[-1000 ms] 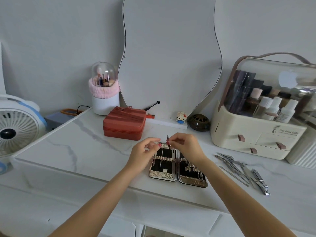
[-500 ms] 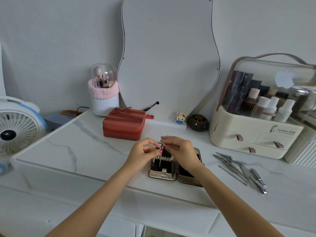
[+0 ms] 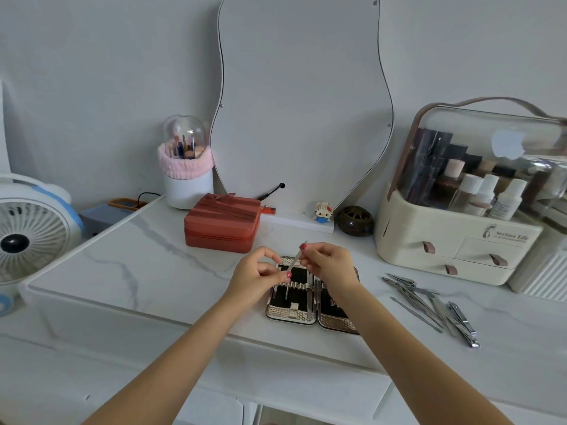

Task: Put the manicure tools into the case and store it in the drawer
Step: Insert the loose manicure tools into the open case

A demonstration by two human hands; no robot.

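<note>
We see a change vs half a sec ago: the thin metal tool (image 3: 296, 257) is now tilted, top end up and away over the far edge of the open case (image 3: 291, 314), lower end down by the elastic loops of the left half. Before, both hands sat bunched close together over that half; now they've spread a bit and the right hand (image 3: 329, 266) is lifted higher, so more of the case interior shows.

Hands now: right hand pinches the tool near its upper part, thumb & forefinger closed on it, other fingers curled under. Left hand (image 3: 259, 279) is at the case's left half, thumb & forefinger tips close together by the tool's lower end and the loop strip; can't tell if it actually grips the tool or the strip. Both forearms reach in from the bottom of view.

Case lies open flat on the marble tabletop (image 3: 153, 265), near the front edge. Rest of the manicure tools (image 3: 429, 305) lie loose in a pile on the tabletop to the right, apart from the case. Beige organiser (image 3: 454, 250) w/ drawers stands behind that pile.
</note>
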